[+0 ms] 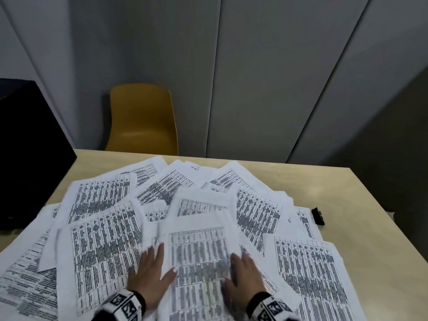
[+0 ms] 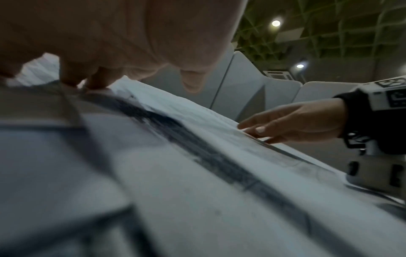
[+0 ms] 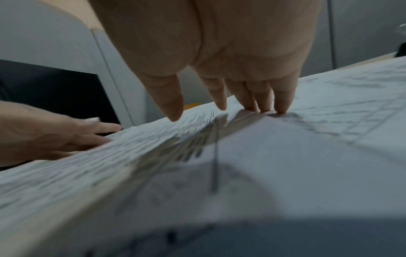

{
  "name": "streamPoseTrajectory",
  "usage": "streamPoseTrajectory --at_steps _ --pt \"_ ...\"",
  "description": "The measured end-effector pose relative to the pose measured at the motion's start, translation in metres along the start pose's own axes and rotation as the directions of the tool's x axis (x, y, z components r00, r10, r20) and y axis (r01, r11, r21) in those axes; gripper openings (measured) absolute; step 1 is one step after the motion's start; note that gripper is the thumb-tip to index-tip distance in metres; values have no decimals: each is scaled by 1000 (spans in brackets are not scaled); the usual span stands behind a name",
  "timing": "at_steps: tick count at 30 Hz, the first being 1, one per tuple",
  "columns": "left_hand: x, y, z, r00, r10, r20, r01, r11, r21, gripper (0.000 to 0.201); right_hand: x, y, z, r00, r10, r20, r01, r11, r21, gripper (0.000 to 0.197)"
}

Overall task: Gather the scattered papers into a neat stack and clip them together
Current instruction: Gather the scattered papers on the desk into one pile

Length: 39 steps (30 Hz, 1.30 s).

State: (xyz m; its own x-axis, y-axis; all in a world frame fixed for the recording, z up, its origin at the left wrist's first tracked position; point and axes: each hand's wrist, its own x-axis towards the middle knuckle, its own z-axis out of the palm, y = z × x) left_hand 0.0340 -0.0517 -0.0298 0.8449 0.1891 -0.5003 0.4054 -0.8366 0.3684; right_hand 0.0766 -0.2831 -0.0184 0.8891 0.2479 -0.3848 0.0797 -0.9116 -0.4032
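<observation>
Left hand & right hand, fingers straight, flank white printed table sheets at beige table's near edge, prob. to square them.

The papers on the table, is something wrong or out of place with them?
Yes. The papers lie fanned at many angles, overlapping, across the table. The black clip sits apart near its right edge.
</observation>
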Motion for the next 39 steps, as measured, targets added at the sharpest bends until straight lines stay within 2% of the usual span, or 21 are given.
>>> streamPoseTrajectory --at_steps 2,4,5,6,8,9,10,11,13,14,16,18,20,22,24,27,29,31,35,37,39 --pt "-9 5 7 998 63 -4 -63 998 -29 79 -1 -5 1 999 -49 -4 49 998 47 66" --pt "-16 7 6 986 89 -143 -118 971 -208 76 1 -3 -2 998 -25 -56 35 982 185 71" --pt "-17 8 1 976 54 -211 -128 926 -356 73 4 0 -4 997 37 -71 -14 955 296 73" --pt "-18 10 -4 974 -10 -228 -113 847 -520 73 6 2 -6 992 108 -68 -72 912 403 72" --pt "-14 9 -12 981 -131 -143 -27 639 -769 78 8 4 -9 982 178 -63 -124 862 492 54" --pt "-12 7 -14 984 -152 -89 15 573 -819 75 10 4 -9 984 162 -68 -112 877 467 41" --pt "-10 4 -14 986 -158 -59 41 564 -825 70 11 4 -8 988 133 -75 -85 888 451 30" --pt "-9 1 -13 986 -155 -53 49 585 -809 62 12 4 -9 991 108 -82 -61 896 441 23" --pt "-12 -3 -14 981 -178 -81 50 629 -775 46 15 8 -14 983 119 -142 -48 903 426 26" --pt "-13 -6 -14 973 -206 -107 50 638 -769 41 18 15 -18 968 162 -191 -78 919 385 33" --pt "-15 -11 -17 960 -238 -151 44 654 -755 34 21 29 -28 933 257 -250 -215 959 183 48" --pt "-15 -15 -16 948 -269 -171 50 654 -754 30 22 40 -36 934 299 -196 -295 954 50 58" --pt "-16 -15 -16 942 -272 -197 35 664 -747 26 26 44 -36 953 285 -102 -271 953 134 55" --pt "-17 -12 -16 943 -260 -209 17 664 -748 20 28 43 -32 967 253 -43 -242 954 176 37" --pt "-16 -11 -17 948 -257 -187 21 636 -771 24 30 43 -29 969 242 -55 -225 951 211 22" --pt "-15 -12 -16 955 -262 -139 56 619 -783 33 32 45 -32 950 274 -152 -189 888 418 7" --pt "-15 -12 -15 958 -260 -122 68 619 -782 38 33 45 -32 931 313 -185 -166 818 551 11" --pt "-15 -9 -14 967 -234 -97 67 607 -791 42 30 39 -27 938 325 -119 -177 747 641 11" --pt "-15 3 -11 988 -145 -47 57 637 -769 52 23 24 -9 971 208 121 -236 719 654 21" --pt "-13 7 -8 997 -75 -13 39 647 -761 58 19 20 -10 972 164 169 -236 682 693 19" --pt "-14 10 -6 999 4 35 24 666 -746 63 17 22 -8 981 118 151 -191 670 717 13"
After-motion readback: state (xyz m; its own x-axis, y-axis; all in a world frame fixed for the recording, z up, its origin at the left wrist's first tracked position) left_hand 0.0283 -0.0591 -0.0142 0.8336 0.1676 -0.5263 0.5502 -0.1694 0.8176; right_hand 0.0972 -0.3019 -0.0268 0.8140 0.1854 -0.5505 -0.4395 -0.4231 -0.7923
